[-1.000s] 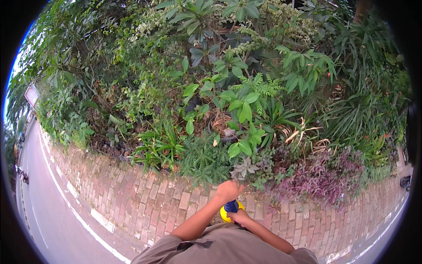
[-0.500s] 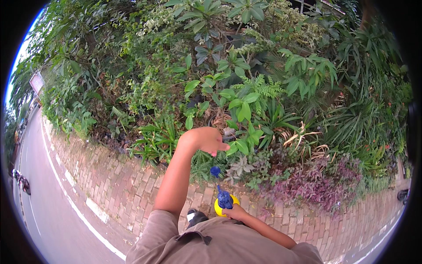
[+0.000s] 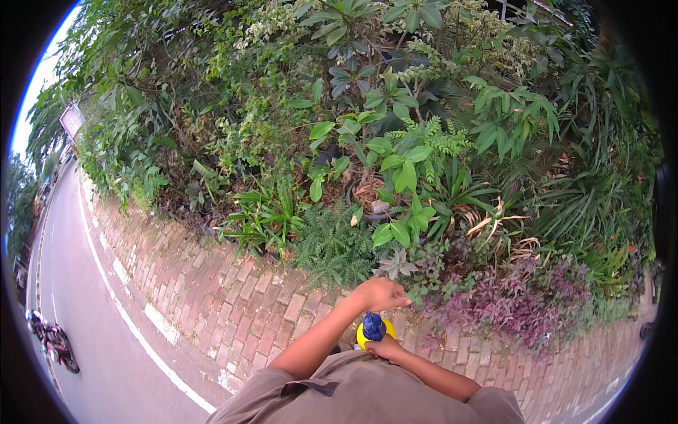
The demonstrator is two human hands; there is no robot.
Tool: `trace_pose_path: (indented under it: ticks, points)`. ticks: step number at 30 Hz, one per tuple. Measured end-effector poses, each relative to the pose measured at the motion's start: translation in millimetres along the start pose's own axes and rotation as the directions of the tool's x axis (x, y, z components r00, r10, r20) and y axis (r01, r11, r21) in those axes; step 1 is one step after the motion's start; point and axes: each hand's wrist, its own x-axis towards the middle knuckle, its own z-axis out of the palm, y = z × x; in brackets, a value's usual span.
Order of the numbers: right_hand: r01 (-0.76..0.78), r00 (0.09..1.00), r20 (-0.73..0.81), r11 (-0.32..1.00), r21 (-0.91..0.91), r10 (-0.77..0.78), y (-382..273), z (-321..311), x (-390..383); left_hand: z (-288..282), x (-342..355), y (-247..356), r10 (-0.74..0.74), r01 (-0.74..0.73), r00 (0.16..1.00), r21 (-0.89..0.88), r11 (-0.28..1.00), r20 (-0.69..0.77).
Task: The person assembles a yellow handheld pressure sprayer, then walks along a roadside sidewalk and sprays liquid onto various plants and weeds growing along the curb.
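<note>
Left hand [image 3: 383, 293]: one, bent at the wrist, back uppermost, fingers curled, tips toward 3 o'clock. Forearm rises into it from 8 o'clock, elbow bent. The hand lies at 12 o'clock of the bottle, close over its top; whether it grips any part there cannot be told, the underside being hidden.

Right hand [image 3: 385, 348]: one, clasped about the bottle, thumb side toward 9 o'clock. Forearm comes in from 4 o'clock, low against the shirt [image 3: 381, 389]. The two hands are near each other but apart.

Bottle [image 3: 369, 335]: one, yellow rounded body, blue top [image 3: 373, 325]. It lies between the hands, at 6 o'clock of the left and 11 o'clock of the right, in front of the shirt.

Surroundings, read from the bottle: brick pavement [image 3: 244, 304], 9 to 10 o'clock and elsewhere about it; fern [image 3: 332, 247], 11 o'clock; pot [image 3: 353, 194], 12 o'clock, partly behind leaves; grey plant [image 3: 395, 265], between 12 and 1 o'clock, just beyond the left hand; purple plant [image 3: 522, 300], between 2 and 3 o'clock; road [image 3: 106, 311], 9 o'clock; motorcycle [image 3: 58, 344] on it, well apart, also 9 o'clock; sign [image 3: 71, 121], 10 o'clock, distant.
</note>
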Motion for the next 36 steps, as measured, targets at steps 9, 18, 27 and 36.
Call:
trace_pose_path:
  ticks: [9, 18, 27, 36]
  points:
    - [-0.029, 0.999, 0.035, 0.994, 0.108, 0.025, -12.7, 3.0, -7.3, 78.5, 16.2, -46.2, 0.174, -0.179, 0.981, -0.053, 0.982, -0.084]
    - [0.054, 0.998, -0.027, 0.998, 0.042, -0.052, -20.3, 3.1, 1.3, 44.0, -15.2, -27.7, -0.399, 0.404, 0.913, 0.04, 0.914, -0.089]
    - [0.08, 0.996, 0.069, 0.965, -0.25, -0.064, -49.5, 11.8, -2.6, -130.7, -73.5, -16.1, -0.356, 0.398, 0.914, -0.267, 0.878, 0.193]
    - [0.115, 0.987, 0.126, 0.987, -0.113, -0.1, -29.1, 19.5, 10.2, -201.9, -109.9, 24.5, -0.12, 0.12, 0.777, -0.041, 0.992, -0.618]
